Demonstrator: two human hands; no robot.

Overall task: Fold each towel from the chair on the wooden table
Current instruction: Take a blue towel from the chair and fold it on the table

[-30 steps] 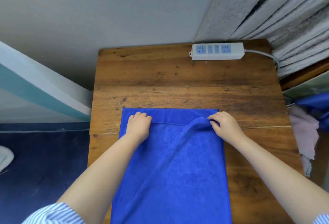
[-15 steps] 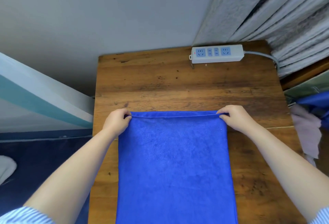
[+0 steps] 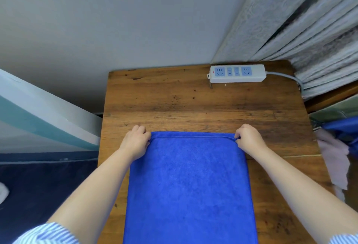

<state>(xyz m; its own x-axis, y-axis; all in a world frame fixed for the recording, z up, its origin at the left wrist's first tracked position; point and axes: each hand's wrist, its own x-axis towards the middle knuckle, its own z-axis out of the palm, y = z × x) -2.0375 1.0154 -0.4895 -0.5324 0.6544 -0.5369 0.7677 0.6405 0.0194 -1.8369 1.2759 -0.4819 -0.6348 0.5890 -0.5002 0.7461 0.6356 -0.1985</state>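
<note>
The blue towel lies flat on the wooden table, reaching over its near edge. The left hand pinches the towel's far left corner with curled fingers; the right hand pinches the far right corner. A power strip sits at the table's far edge.

A solid royal-blue towel was seen stretched between the left hand and right hand. A brown wood-grained table, flecked with dark marks, was shown beyond the fingers. Further off, a white power strip with pale-blue sockets was spotted. Blue-and-white striped sleeves were glimpsed behind the wrists.
</note>
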